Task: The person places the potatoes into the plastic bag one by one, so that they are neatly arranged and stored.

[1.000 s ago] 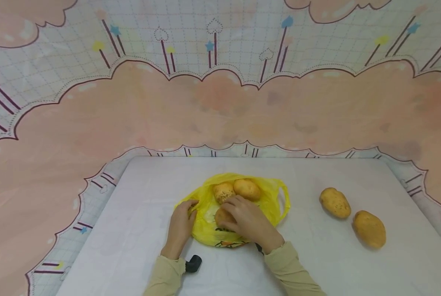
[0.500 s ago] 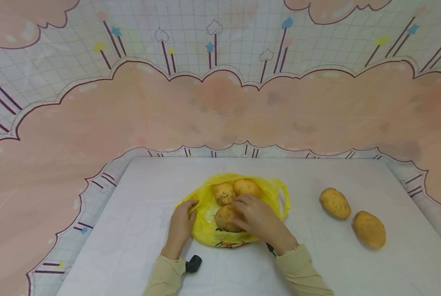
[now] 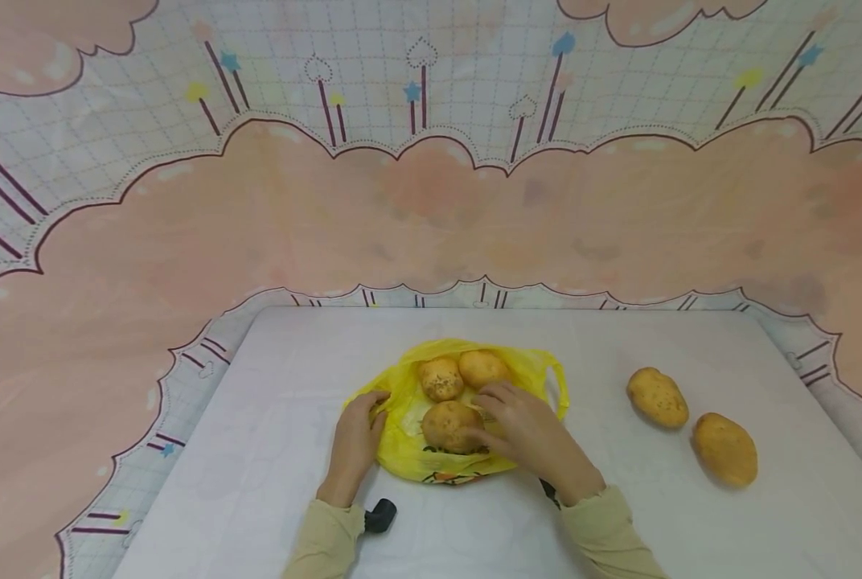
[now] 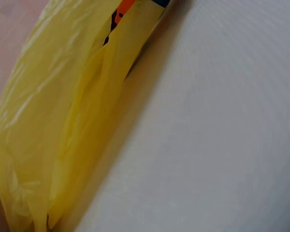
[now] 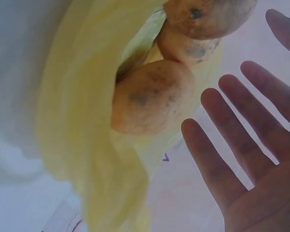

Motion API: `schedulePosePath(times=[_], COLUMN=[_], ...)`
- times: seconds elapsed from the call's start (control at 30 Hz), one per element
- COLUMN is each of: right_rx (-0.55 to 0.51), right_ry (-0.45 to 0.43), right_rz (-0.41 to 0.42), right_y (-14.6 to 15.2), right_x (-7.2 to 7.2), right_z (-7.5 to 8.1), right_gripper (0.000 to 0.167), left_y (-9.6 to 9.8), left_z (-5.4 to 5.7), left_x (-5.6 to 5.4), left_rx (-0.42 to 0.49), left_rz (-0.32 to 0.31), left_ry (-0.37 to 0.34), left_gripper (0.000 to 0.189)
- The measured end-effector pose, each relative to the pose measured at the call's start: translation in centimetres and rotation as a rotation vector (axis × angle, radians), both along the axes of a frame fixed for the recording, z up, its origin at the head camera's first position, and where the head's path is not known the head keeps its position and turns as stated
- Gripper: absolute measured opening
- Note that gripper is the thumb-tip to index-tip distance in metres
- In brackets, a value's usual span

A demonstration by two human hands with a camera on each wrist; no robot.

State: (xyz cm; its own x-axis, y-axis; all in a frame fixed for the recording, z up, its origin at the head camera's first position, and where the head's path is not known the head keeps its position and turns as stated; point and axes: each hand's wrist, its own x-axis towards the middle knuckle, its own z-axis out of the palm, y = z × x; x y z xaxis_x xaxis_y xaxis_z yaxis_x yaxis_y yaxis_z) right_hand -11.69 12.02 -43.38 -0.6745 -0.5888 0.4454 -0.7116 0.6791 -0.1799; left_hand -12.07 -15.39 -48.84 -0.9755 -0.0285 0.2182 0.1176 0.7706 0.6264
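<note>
The head view faces forward and down from above, at middle range, with the backdrop (image 3: 431, 217) in the upper half and the table (image 3: 257, 450) below. The left wrist view looks from close range along the yellow bag (image 3: 402, 386), at frame left; the right wrist view, also close, faces the bag's potatoes (image 5: 152, 99) at upper centre, the right hand (image 5: 270, 188) at right. Both wrist views share the bag with the head view.

Beige left sleeve (image 3: 322, 537), matching right sleeve (image 3: 609, 531), both creased, black rounded device (image 3: 381, 515) beside the left one
</note>
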Motion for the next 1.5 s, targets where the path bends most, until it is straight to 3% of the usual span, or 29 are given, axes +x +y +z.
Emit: schedulePosePath(times=[0.5, 0.73, 1.0, 1.33, 1.5], right_rx=[0.036, 0.038, 0.049, 0.068, 0.050], right_ry=[0.013, -0.035, -0.031, -0.095, -0.072], right_rz=[-0.091, -0.124, -0.145, -0.182, -0.185], right_y=[2.7, 3.9, 5.4, 6.9, 7.8], right_x=[0.4, 0.5, 0.5, 0.5, 0.4], right_z=[-0.7, -0.7, -0.9, -0.7, -0.7], right_gripper=[0.043, 0.041, 0.041, 0.039, 0.040], left_y=[0.1, -0.1, -0.1, 0.0, 0.1], left_z=[0.2, 0.1, -0.1, 0.0, 0.1], left_x=[-0.1, -0.1, -0.1, 0.1, 0.2], left_rx=[-0.002, -0.004, 0.002, -0.002, -0.017], left_rz=[-0.003, -0.002, -0.003, -0.003, -0.010], left_ry=[0.007, -0.007, -0.013, 0.013, 0.034], left_gripper=[0.029, 0.029, 0.029, 0.029, 0.028])
